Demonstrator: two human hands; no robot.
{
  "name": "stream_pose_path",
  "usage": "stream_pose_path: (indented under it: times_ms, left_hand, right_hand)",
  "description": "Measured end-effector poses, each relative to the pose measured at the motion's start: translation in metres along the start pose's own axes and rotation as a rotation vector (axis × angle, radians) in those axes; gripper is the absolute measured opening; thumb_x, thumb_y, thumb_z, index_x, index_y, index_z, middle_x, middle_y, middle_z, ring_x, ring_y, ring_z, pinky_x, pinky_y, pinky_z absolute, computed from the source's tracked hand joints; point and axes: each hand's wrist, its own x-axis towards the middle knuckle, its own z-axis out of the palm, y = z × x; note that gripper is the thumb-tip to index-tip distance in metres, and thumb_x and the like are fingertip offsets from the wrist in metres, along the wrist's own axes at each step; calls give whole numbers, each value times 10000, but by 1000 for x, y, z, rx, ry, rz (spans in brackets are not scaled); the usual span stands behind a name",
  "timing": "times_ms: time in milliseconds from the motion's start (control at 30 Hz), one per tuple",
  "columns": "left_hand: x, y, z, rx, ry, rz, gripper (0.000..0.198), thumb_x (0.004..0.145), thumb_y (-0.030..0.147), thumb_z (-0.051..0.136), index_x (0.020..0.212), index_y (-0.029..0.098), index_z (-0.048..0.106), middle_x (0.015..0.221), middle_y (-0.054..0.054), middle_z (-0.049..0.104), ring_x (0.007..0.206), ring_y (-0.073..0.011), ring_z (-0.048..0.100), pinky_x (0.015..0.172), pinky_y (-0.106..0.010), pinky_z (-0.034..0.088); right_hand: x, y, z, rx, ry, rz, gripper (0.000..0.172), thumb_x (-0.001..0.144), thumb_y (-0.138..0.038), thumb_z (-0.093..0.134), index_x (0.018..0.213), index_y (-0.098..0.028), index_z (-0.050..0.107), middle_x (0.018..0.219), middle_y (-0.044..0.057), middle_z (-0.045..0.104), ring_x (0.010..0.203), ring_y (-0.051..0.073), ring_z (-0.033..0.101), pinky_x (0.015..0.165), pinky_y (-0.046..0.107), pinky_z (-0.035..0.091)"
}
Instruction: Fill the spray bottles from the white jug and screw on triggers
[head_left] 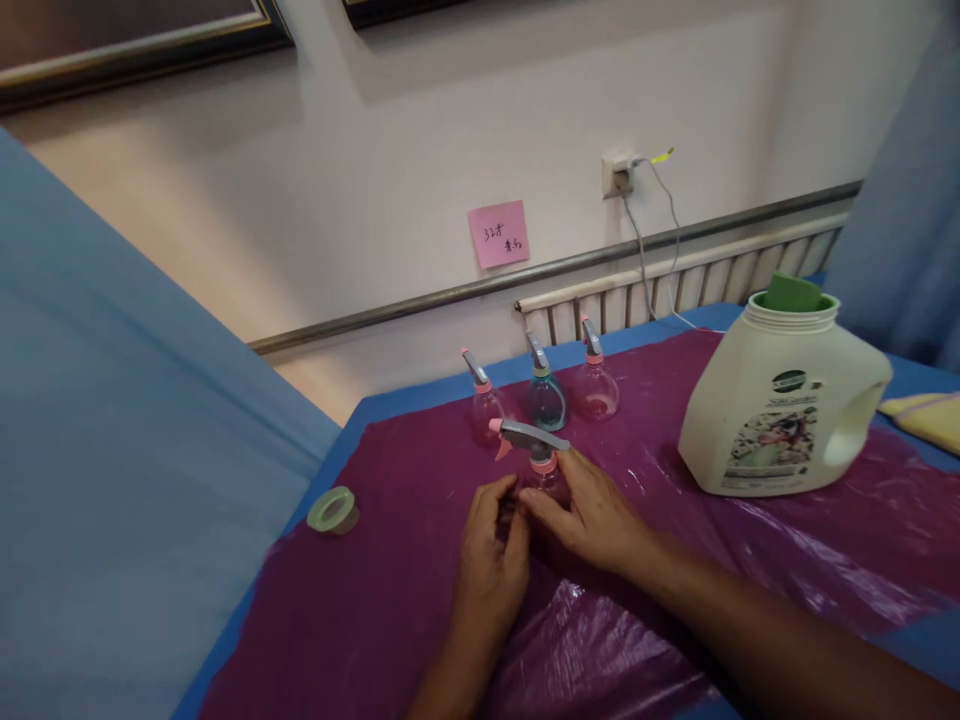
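Both my hands close around a clear spray bottle point(541, 478) with a grey trigger head and pink nozzle, trigger and collar. From the right, my right hand point(596, 510) grips its body, thumb across the front. My left hand point(491, 550) curls its fingers against the bottle's lower left side; the small dark gap between its thumb and fingers is hard to make out. Just behind stand a clear spray bottle point(489, 408), a teal spray bottle point(547, 403) and another clear spray bottle point(598, 388) with a little pinkish contents.
Purple plastic sheeting point(397, 610) covers the blue table. A light-green cap point(332, 510) lies at left. At right stands a large cream jug point(780, 400), with a green piece point(793, 294) in its mouth, near a yellow cloth point(926, 418). Blue curtains hang on both sides.
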Motion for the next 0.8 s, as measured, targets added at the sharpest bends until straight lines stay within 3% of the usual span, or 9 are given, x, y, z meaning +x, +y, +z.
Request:
stream_pose_path:
  times_ms: [300,600,800]
  left_hand:
    - [-4,2,5,-22,-8,4,324,1052,246,627,1362,244,718,1316,-111,756,1187,-256,763,1041,-425,639]
    - [-8,15,11,-59,-4,-85,346,1066,355,703,1401,267,697,1409,-109,706,1259,-262,742,1087,-423,630]
    - [-6,13,12,-53,4,-87,350,1044,324,723,1389,265,707,1395,-108,709,1245,-256,745,1082,-416,625]
  right_hand:
    - [-2,1,-2,-8,-24,-19,199,1062,-392,660,1206,-255,648,1156,73,756,1053,274,733,930,438,574]
    - [-2,-1,-4,7,-21,-31,164,1052,-366,677,1167,-254,641,1128,66,750,1017,263,722,899,425,572]
    - [-1,-1,-5,10,-24,-49,217,1056,-350,675,1248,-253,653,1146,68,752,1061,270,713,939,437,574]
